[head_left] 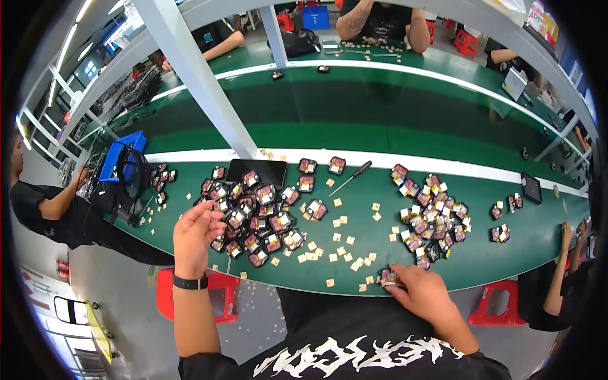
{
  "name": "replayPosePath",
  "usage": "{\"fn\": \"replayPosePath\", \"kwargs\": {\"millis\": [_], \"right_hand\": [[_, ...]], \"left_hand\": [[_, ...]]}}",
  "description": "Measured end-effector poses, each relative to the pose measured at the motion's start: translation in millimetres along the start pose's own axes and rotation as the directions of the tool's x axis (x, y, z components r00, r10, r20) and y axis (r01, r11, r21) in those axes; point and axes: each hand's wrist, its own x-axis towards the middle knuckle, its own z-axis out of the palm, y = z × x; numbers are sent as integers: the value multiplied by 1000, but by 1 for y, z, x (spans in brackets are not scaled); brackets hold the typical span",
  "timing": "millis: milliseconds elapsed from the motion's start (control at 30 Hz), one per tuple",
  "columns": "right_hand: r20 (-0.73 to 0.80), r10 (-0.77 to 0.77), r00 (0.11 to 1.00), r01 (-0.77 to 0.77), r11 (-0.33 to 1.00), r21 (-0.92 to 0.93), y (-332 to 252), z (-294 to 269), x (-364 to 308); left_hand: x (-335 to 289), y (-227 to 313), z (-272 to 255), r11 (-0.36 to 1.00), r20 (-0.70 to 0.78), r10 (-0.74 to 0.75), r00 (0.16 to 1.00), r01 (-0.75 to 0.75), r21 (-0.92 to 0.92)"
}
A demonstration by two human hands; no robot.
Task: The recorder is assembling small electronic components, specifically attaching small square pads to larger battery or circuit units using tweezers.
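Fingers of the right hand (423, 292) are pinching a light-looking black-and-maroon plastic block (387, 277), best edge-held; left hand (195, 229) is curling, hold unclear.

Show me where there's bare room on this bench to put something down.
One bare patch of green bench lies between the right pile of modules and the small cluster farther right. A smaller gap separates the screwdriver from that pile. It's crowded at the left pile, beside the left hand, and amid the beige chips.
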Motion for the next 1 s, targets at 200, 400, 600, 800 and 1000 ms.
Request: {"fn": "replayPosePath", "kwargs": {"millis": [200, 400, 600, 800, 1000], "right_hand": [[71, 33, 997, -32, 999, -12, 0, 2, -1], [49, 2, 999, -2, 1000, -13, 1, 1, 2], [49, 0, 999, 0, 1000, -13, 1, 2, 5], [93, 67, 993, -69, 998, 14, 0, 3, 2], [90, 70, 993, -72, 997, 21, -3, 3, 3]], "left_hand": [[-17, 7, 30, 998, 23, 52, 998, -51, -45], [-27, -2, 53, 993, 116, 73, 991, -83, 88], [-36, -26, 99, 791, 277, 270, 922, -376, 483], [-13, -41, 145, 279, 536, 500, 681, -712, 644], [1, -49, 148, 208, 414, 559, 719, -605, 769]]}}
